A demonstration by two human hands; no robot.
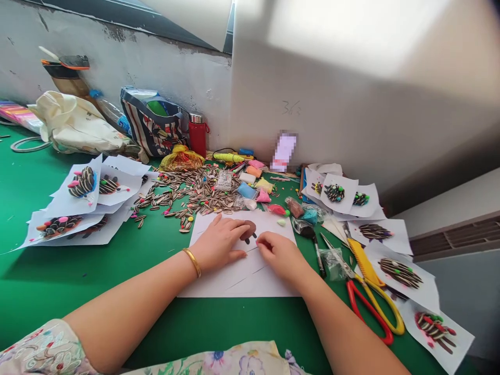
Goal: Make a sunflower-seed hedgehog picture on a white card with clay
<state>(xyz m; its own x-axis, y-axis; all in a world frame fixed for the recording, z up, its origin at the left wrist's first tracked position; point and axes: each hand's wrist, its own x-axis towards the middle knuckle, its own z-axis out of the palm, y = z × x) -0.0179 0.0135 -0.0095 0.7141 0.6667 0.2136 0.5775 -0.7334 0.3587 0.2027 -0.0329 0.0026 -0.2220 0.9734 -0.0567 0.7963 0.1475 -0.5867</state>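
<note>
Wearing a gold bangle [192, 262] on my left wrist [204, 258], left of centre. Pale embroidered sleeve [49, 346], lower left. Cream garment [233, 361], bottom centre: purple blooms, green leaves.

This looks like a craft work area, though whether a classroom or a small workshop cannot be told. The green tabletop [219, 325] carries a white sheet [269, 286], heaped striped seeds [199, 190], packets of coloured clay [247, 190], scissors [349, 269] and many cards [408, 273] bearing seed-and-clay figures. Behind, the wall [164, 65] is scuffed and peeling; a cloth bag [74, 122] and red flask [197, 136] stand near it.
</note>
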